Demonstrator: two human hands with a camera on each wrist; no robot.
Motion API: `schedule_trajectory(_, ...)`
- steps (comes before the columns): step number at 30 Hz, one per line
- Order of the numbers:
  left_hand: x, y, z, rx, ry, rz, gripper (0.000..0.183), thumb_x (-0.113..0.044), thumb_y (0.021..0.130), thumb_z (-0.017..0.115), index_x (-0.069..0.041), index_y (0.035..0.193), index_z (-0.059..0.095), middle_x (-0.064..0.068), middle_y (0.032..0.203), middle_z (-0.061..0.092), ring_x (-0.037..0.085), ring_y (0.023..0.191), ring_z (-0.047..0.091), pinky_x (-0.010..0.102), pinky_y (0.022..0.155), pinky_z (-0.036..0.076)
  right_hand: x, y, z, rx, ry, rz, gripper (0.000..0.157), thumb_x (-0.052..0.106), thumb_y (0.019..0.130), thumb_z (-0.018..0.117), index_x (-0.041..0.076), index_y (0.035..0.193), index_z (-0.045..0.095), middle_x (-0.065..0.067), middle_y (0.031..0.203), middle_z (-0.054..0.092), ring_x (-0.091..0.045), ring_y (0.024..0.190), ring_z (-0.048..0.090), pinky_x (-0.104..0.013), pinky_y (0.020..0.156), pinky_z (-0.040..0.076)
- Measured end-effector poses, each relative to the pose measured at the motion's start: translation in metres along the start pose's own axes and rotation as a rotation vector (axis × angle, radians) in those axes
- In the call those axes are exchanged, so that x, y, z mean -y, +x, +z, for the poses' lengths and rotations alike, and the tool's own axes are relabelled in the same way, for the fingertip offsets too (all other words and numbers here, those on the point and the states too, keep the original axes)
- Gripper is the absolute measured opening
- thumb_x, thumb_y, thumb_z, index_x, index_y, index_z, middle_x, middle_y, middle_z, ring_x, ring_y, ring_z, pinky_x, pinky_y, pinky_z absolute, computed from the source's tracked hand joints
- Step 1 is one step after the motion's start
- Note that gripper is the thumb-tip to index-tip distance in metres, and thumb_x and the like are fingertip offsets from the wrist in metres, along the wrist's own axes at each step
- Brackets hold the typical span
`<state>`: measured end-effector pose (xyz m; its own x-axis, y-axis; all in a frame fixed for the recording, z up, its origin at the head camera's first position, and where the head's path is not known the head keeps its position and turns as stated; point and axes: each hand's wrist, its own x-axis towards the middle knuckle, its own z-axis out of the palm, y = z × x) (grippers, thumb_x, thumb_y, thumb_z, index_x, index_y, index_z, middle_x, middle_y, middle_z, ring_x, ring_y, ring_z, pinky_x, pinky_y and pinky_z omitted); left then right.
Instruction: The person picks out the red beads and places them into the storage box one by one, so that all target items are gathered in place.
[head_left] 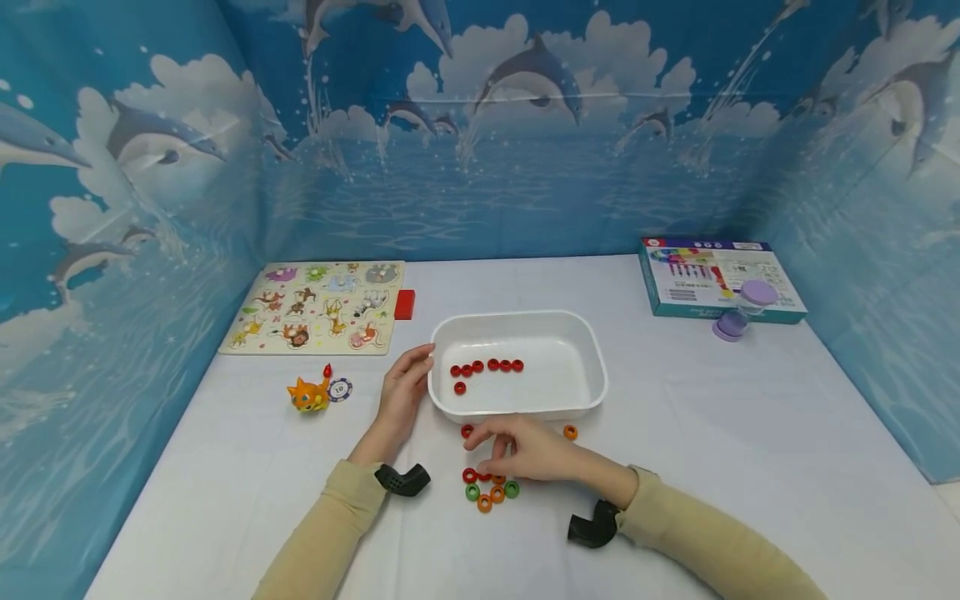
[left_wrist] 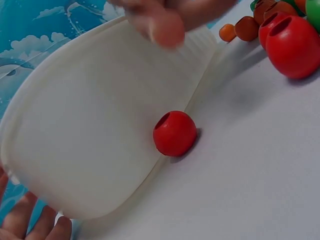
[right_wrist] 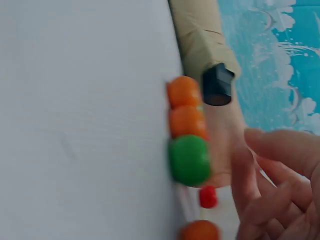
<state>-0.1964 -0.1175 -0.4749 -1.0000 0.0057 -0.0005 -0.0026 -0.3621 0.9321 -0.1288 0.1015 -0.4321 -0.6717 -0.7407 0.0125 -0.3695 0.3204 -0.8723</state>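
A white plastic tub (head_left: pixel 555 408) stands on the table with several red beads (head_left: pixel 477 367) inside. My left hand (head_left: pixel 403 392) rests its extended fingers against the tub's left end. My right hand (head_left: pixel 532 450) hovers just in front of the tub, its fingers bent loosely and nothing visible between them. Below its fingertips lies a small group of beads: red, orange and a green bead (head_left: pixel 472 492) among them. One red bead (left_wrist: pixel 175 133) sits by the tub's front wall in the left wrist view. An orange bead (head_left: pixel 571 432) lies near the tub's front right corner.
An animal puzzle board (head_left: pixel 322 308) lies at the back left with a red block (head_left: pixel 404 304) beside it. Nearer are an orange toy figure (head_left: pixel 307 395) and a poker chip (head_left: pixel 340 390). At the back right, a purple-ended timer (head_left: pixel 744 310) overlaps a flat game box (head_left: pixel 720 279).
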Motion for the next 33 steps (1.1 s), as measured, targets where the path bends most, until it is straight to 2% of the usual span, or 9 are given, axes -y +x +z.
schedule_trajectory(3,0.000,0.000,0.000,-0.001,0.009,0.001,0.031,-0.016,0.085,0.058,-0.005,0.114,0.056,0.006,0.121,0.050,0.020,0.111,0.048,0.029,0.092,0.041,-0.008,0.001,0.007,-0.086,-0.065,0.005,0.030,0.021,0.078,0.069,0.018,0.106,0.062,0.003,0.086,0.063,-0.005,0.060,0.056,-0.021,0.051,0.047)
schedule_trajectory(10,-0.001,0.000,0.000,0.005,0.019,0.001,0.032,-0.016,0.086,0.057,-0.005,0.116,0.054,0.005,0.121,0.049,0.020,0.111,0.048,0.030,0.093,0.040,-0.018,0.005,0.014,-0.209,-0.175,-0.068,0.031,0.019,0.078,0.069,0.016,0.108,0.063,0.010,0.107,0.060,-0.002,0.055,0.050,-0.018,0.050,0.044)
schedule_trajectory(11,-0.001,0.000,0.000,0.004,0.019,0.000,0.032,-0.016,0.086,0.057,-0.005,0.116,0.054,0.005,0.121,0.050,0.020,0.111,0.048,0.030,0.093,0.041,-0.019,0.005,0.015,-0.217,-0.192,-0.073,0.031,0.020,0.078,0.069,0.016,0.108,0.063,0.011,0.107,0.060,-0.001,0.055,0.049,-0.018,0.050,0.043)
schedule_trajectory(18,-0.001,0.000,0.000,0.006,0.023,-0.006,0.032,-0.017,0.087,0.057,-0.004,0.116,0.054,0.005,0.121,0.049,0.020,0.112,0.047,0.029,0.093,0.041,-0.023,0.008,0.018,-0.258,-0.289,-0.063,0.029,0.023,0.077,0.069,0.021,0.106,0.064,0.018,0.074,0.055,0.000,0.050,0.044,-0.017,0.048,0.040)
schedule_trajectory(30,-0.001,0.000,0.000,0.005,0.026,-0.006,0.033,-0.018,0.086,0.058,-0.005,0.116,0.055,0.005,0.122,0.049,0.020,0.113,0.047,0.029,0.094,0.039,-0.023,0.007,0.019,-0.298,-0.291,-0.070,0.025,0.019,0.077,0.069,0.022,0.101,0.066,0.015,0.098,0.062,0.001,0.055,0.047,-0.016,0.051,0.042)
schedule_trajectory(33,-0.001,0.000,0.000,0.007,0.026,-0.006,0.034,-0.019,0.086,0.058,-0.004,0.117,0.054,0.005,0.122,0.049,0.020,0.113,0.047,0.029,0.094,0.039,-0.023,0.007,0.019,-0.312,-0.287,-0.068,0.026,0.018,0.077,0.069,0.021,0.103,0.066,0.015,0.099,0.062,0.001,0.055,0.047,-0.016,0.051,0.042)
